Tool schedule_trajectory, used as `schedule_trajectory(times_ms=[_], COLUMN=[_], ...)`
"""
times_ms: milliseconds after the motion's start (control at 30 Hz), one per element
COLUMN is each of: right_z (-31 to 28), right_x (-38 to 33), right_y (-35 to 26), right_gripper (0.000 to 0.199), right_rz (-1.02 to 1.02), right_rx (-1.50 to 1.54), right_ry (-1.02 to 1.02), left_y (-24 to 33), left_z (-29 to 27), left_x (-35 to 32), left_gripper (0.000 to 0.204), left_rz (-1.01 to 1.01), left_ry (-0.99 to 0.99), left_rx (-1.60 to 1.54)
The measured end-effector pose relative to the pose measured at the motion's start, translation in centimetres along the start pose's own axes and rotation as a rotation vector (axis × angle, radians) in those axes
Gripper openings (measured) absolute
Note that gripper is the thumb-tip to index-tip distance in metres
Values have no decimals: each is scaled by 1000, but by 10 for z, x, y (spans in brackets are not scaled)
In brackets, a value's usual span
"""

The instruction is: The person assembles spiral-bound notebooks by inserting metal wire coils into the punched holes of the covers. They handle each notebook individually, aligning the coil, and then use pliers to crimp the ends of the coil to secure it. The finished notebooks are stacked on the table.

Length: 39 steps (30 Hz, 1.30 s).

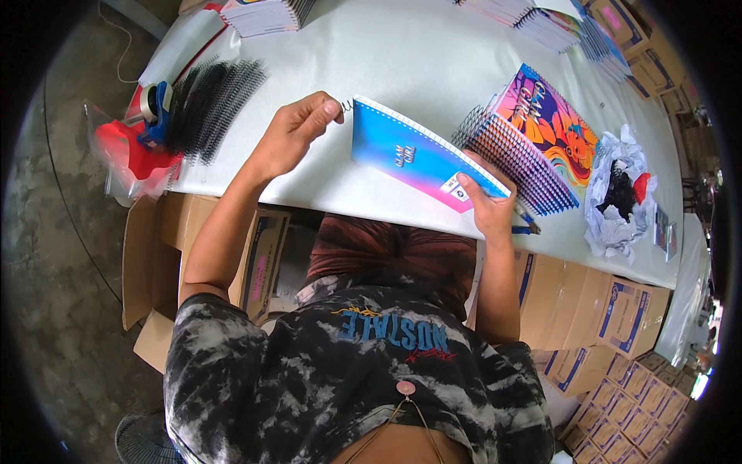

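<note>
A blue-to-pink notebook (402,155) is held tilted above the near edge of the table, its row of punched holes along the upper edge. My right hand (490,203) grips its right end, thumb on the cover and fingers behind. At the notebook's upper left corner, my left hand (301,127) pinches the end of a thin black spiral wire (347,107). Most of that wire is hidden or too fine to make out. Just beyond my right hand lies a stack of colourful spiral notebooks (541,127), with loose coils at its left side.
Many black spiral coils (212,104) lie at the left, beside a blue tape dispenser (157,112) and red plastic (139,151). Crumpled white paper (610,220) sits at the right. A blue-handled tool (527,227) rests near the table edge. Cardboard boxes (568,298) stand below.
</note>
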State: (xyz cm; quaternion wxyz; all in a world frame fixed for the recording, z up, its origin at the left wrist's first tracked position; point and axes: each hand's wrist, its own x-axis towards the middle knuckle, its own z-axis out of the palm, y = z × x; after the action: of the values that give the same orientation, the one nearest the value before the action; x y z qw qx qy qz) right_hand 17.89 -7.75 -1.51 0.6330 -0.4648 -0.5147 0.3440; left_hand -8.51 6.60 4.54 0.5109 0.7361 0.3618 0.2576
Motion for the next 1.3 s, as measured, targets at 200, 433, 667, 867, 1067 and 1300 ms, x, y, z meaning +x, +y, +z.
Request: schedule_trajectory(times_ms=[200, 433, 667, 867, 1067, 1300], right_z=[2, 3, 3, 3, 3, 9], right_x=[-3, -7, -4, -5, -11, -12], right_y=[-4, -5, -8, -13, -11, -13], right_gripper=[26, 25, 25, 26, 24, 29], right_rz=[19, 36, -86, 9, 103, -204], right_rx=[-4, -16, -70, -35, -168, -244], right_ry=[9, 36, -42, -15, -99, -120], left_y=[-9, 3, 16, 37, 67, 71], left_z=[5, 3, -7, -27, -16, -13], left_x=[0, -3, 10, 19, 19, 17], left_gripper=[29, 39, 44, 13, 19, 25], left_rz=[148, -14, -296, 258, 357, 480], left_ry=[141, 0, -72, -152, -220, -223], left_rx=[170, 50, -238, 397, 966, 1133])
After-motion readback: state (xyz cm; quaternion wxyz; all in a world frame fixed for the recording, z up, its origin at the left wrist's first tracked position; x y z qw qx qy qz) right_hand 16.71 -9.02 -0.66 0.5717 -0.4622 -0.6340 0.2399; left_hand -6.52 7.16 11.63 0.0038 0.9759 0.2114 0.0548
